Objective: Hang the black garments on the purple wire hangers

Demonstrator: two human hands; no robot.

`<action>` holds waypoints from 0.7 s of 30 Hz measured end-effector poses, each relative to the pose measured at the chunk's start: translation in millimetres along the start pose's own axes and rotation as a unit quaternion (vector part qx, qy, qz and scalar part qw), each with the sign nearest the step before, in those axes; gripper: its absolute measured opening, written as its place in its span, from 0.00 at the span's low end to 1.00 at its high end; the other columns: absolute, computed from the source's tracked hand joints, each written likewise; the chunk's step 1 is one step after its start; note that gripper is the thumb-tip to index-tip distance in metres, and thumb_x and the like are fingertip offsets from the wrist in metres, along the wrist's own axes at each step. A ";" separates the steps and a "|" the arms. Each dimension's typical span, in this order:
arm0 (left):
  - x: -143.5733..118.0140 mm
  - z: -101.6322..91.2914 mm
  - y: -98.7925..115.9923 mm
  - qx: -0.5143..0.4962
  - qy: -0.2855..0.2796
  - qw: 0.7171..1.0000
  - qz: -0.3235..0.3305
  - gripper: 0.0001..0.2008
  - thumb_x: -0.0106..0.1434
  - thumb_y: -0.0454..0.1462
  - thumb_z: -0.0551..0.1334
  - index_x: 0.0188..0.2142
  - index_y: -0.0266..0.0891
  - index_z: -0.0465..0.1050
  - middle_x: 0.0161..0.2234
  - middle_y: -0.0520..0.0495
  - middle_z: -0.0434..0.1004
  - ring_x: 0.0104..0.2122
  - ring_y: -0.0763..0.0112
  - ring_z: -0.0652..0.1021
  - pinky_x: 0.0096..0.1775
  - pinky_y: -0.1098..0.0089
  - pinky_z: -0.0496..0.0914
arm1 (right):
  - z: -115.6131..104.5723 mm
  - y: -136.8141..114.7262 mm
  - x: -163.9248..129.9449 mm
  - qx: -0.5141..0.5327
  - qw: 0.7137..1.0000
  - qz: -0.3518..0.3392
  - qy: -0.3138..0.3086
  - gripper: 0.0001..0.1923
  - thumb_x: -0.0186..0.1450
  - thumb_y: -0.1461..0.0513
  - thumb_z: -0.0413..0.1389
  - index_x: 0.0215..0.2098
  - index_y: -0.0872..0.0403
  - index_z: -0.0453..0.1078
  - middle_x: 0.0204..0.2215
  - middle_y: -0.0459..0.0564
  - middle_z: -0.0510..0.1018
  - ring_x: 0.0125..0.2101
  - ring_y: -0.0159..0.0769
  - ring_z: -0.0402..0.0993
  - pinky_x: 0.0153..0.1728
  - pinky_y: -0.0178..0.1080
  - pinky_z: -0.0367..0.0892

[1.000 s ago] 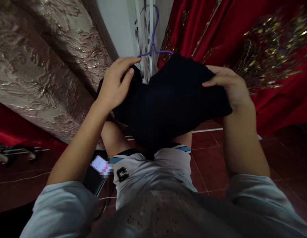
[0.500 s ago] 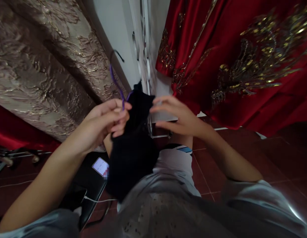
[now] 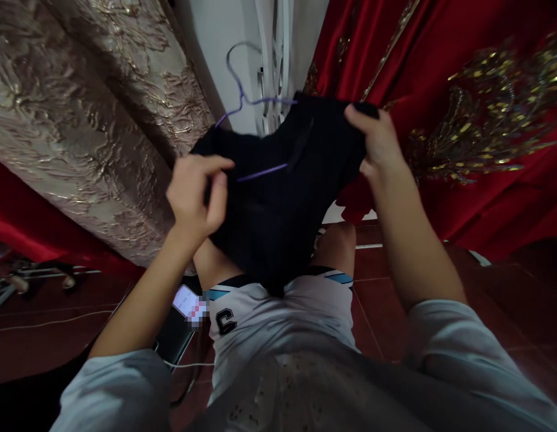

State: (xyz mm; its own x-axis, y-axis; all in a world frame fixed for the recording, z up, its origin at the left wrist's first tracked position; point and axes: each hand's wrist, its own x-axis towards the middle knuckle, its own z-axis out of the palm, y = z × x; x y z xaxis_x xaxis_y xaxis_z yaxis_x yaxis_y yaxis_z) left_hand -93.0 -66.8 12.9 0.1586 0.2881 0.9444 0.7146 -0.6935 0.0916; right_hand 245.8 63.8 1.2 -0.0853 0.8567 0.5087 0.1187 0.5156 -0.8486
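Note:
A dark, nearly black shirt (image 3: 278,222) is spread between my hands above my lap. A purple wire hanger (image 3: 242,96) sits in it, with the hook and shoulder wires rising out of the neckline and a stretch of the lower bar showing across the dark cloth. My right hand (image 3: 380,141) grips the shirt's right shoulder, thumb on top and fingers behind the cloth. At the other shoulder, my left hand (image 3: 197,195) is closed on the fabric, its index finger lying along the front; some of its fingers are hidden.
Textured beige-gold fabric (image 3: 138,108) hangs on the left. Red satin cloth with gold sequin work (image 3: 467,120) hangs on the right. White metal rack posts (image 3: 283,54) stand ahead. A lit phone (image 3: 187,302) rests on a black seat (image 3: 179,336) beside my leg, near a white cable (image 3: 188,364).
The shirt has gone from bunched to spread wide and raised. My left hand has moved from the hanger's neck to the shirt's left shoulder; my right hand has closed on the right shoulder.

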 end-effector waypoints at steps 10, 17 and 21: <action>-88.9 60.8 24.8 0.037 -0.390 0.912 -0.126 0.22 0.74 0.41 0.56 0.65 0.42 0.68 0.40 0.44 0.84 0.35 0.59 0.83 0.36 0.65 0.73 | -26.2 8.1 -74.6 0.125 0.974 0.034 0.188 0.18 0.63 0.46 0.61 0.42 0.50 0.72 0.41 0.55 0.81 0.49 0.47 0.78 0.49 0.50 0.75; -126.3 78.0 48.4 -0.146 -0.063 0.946 -0.282 0.05 0.67 0.38 0.68 0.41 0.41 0.79 0.37 0.49 0.81 0.31 0.73 0.79 0.38 0.72 0.73 | 32.8 1.4 -154.1 -0.059 0.871 -0.085 0.480 0.08 0.65 0.57 0.64 0.34 0.50 0.69 0.33 0.45 0.73 0.37 0.31 0.74 0.46 0.39 0.72; -128.6 82.3 76.8 -0.236 0.048 0.894 -0.379 0.10 0.64 0.39 0.71 0.43 0.40 0.75 0.29 0.54 0.71 0.25 0.79 0.72 0.31 0.77 0.70 | 92.5 14.7 -196.0 0.001 0.992 0.116 0.043 0.23 0.69 0.46 0.57 0.24 0.51 0.71 0.19 0.46 0.73 0.21 0.31 0.70 0.22 0.35 0.65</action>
State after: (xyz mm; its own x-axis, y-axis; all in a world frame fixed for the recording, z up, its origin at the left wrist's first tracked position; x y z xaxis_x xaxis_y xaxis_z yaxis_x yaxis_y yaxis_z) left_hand -2.4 -102.8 -127.6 -0.3246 0.7501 0.5762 0.2224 -0.5316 0.8173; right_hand 172.7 -97.6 -124.5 0.0299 0.9503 0.3097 0.1241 0.3040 -0.9446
